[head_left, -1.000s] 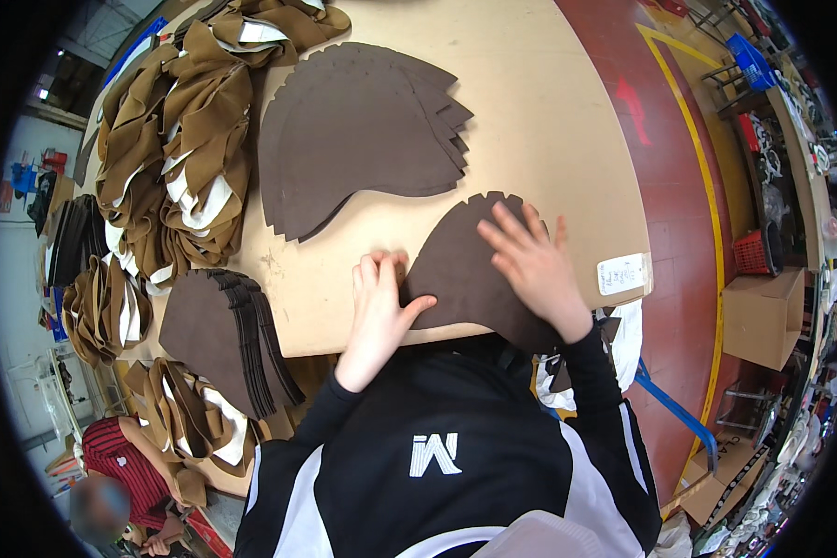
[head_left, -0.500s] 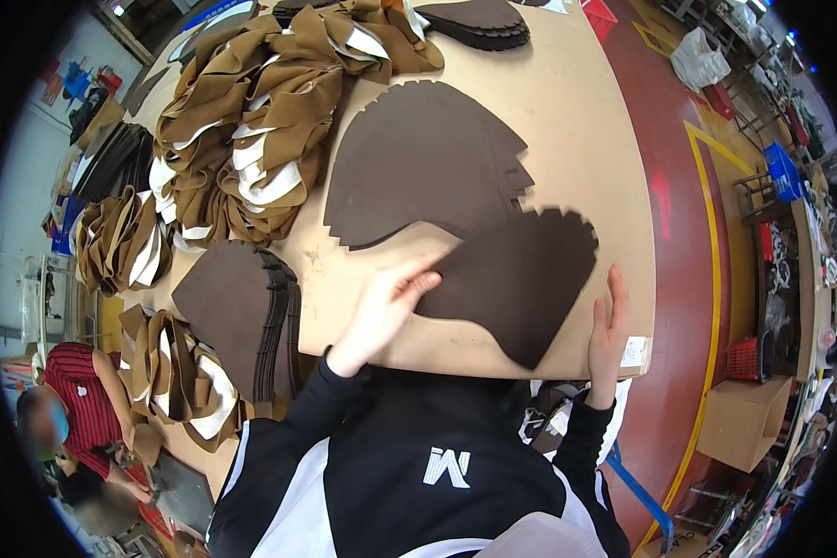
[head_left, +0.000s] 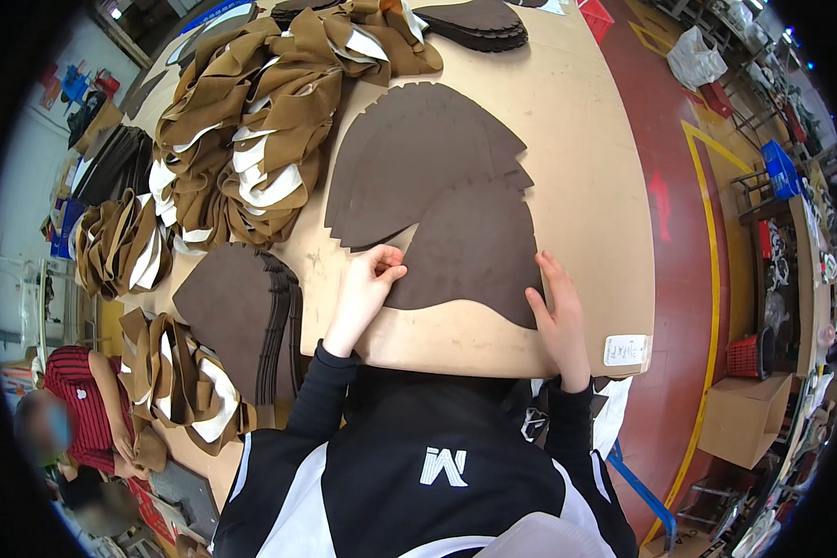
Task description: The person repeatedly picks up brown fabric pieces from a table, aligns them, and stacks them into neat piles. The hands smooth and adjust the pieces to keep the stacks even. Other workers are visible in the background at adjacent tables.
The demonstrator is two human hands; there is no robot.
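A dark brown flat cut panel with a curved lower edge lies at the table's near side. Its far part overlaps a spread of similar notched brown panels. My left hand is closed in a pinch at the panel's left edge; the exact grip between thumb and fingers is partly hidden. Against the right edge, my right hand rests open, fingers stretched out and thumb apart.
Bundles of tan and white pieces heap up on the left. A stack of brown panels sits left of my left arm, another stack at the far edge. A person in a striped shirt works at lower left. Right stands a cardboard box.
The near panel has come down from a tilted, raised position, turned and moved left onto the other panels. My right hand has moved left to its edge; my left hand shifted slightly left.
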